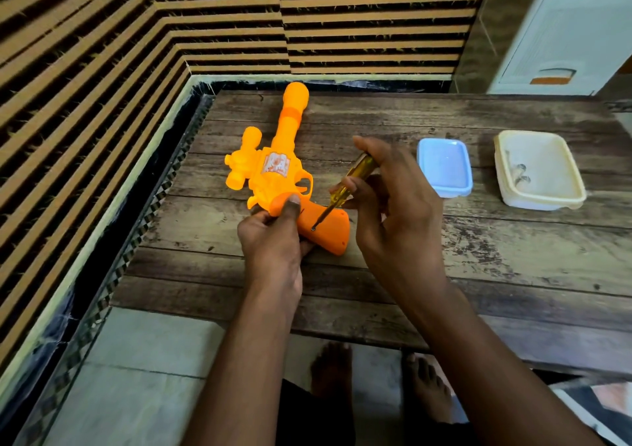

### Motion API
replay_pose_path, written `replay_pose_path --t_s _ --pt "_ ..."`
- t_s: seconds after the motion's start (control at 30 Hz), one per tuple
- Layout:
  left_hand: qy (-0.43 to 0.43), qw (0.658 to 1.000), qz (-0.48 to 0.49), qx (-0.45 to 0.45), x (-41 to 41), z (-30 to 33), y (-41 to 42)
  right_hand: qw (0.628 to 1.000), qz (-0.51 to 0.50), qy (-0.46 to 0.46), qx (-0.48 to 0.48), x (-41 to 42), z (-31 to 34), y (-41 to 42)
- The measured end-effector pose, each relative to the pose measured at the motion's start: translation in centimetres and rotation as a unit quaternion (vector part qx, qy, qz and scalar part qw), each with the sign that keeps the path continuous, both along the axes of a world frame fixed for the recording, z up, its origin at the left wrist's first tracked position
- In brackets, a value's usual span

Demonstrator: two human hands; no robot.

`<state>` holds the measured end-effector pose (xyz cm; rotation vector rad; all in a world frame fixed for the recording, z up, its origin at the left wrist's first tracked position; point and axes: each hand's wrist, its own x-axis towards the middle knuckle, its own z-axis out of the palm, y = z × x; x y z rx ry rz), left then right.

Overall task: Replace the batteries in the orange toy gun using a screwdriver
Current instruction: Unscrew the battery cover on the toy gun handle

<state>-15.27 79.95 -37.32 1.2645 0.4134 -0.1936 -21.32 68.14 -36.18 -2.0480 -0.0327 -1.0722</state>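
Table [513, 267]: wooden; carries the orange toy gun [273, 172], cream tub [578, 192] and blue tub [460, 189].
Gun: lies flat, barrel pointing away.
Hands: left hand [273, 240] grips the handle; right hand [396, 206] holds the screwdriver [345, 187], tip on the handle screw [313, 228].
Progress: early; cover appears closed, batteries unchanged.

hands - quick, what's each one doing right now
Left hand: grips the toy gun near its handle, thumb pressed on top.
Right hand: holds the screwdriver, tip on the gun's handle.
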Motion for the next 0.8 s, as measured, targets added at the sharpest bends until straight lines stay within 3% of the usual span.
replay_pose_path --t_s 0.37,0.67,0.8 --pt "-0.015 1.0 -0.011 0.013 0.0 -0.4 0.1 0.994 0.095 0.025 0.042 0.0 0.9 0.7" --pt "-0.028 0.999 -0.022 0.009 -0.2 -0.2 0.3 0.993 0.104 -0.018 0.06 0.0 1.1 1.3" --pt "-0.026 0.999 -0.02 0.009 -0.1 -0.2 0.1 0.996 0.05 -0.041 0.066 0.3 1.1 1.3"
